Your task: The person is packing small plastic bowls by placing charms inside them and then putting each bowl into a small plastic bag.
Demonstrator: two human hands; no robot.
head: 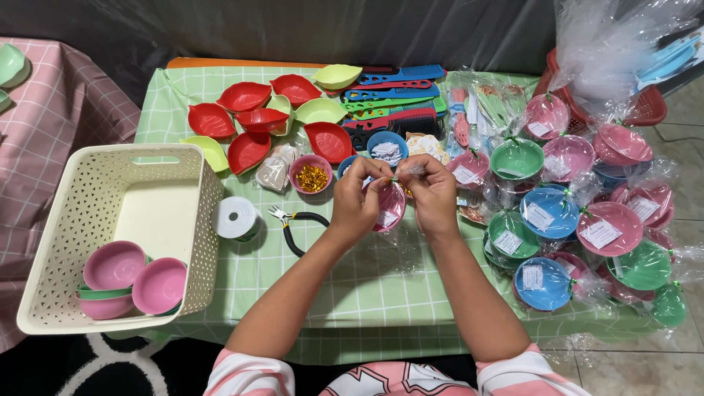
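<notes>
two hands meet at the centre of the frame over a table [352, 293] covered in a green checked cloth. left hand [357, 199] and right hand [433, 194] both pinch the gathered top of a clear plastic wrap around a pink bowl [391, 207], held tilted just above the table. fingers [364, 174] of the left hand are curled tight on the wrap; fingers of the right hand are likewise closed on it, thumb and forefinger pressed together near a small green tie. whether the tie is already twisted, cannot tell.

left of the hands: black-handled pliers [293, 224] lie flat on the cloth, and just beside them a white spool [236, 218]. lower left of the frame: cream perforated basket [95, 176] holding bare pink bowls with a green rim showing between them.

above the hands: small pink bowl of gold bits [312, 174], and a blue bowl of paper slips [386, 149]. upper centre: red and light green leaf-shaped dishes [246, 97], and a fan of coloured combs [396, 92] to their right.

right half of the frame: many wrapped bowls [550, 213], pink, green and blue, each with a white label, crowded together. upper right: a red basket [649, 106] under bunched clear plastic.
</notes>
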